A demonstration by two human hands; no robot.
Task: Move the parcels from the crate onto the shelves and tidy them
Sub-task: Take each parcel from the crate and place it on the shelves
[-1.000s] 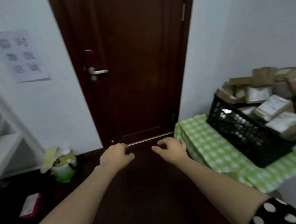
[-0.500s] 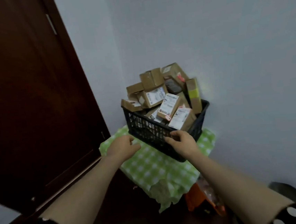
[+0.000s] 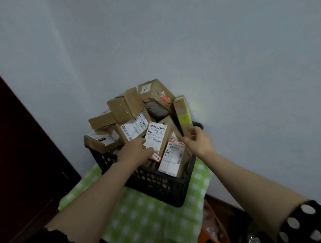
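Gripped at its lower edge by the left hand is one white-labelled parcel. The right hand is held loosely open, apart, just beside a yellow-taped parcel. At least ten cardboard parcels are heaped in one black crate. It is set on a green checked cloth between a dark door and a pale wall.

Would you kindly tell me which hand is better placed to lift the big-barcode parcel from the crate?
Left. The left hand touches the big-barcode parcel at its left edge, atop the pile in the crate. The right hand hangs open further right, by the yellow-taped parcel, and would have to reach across.
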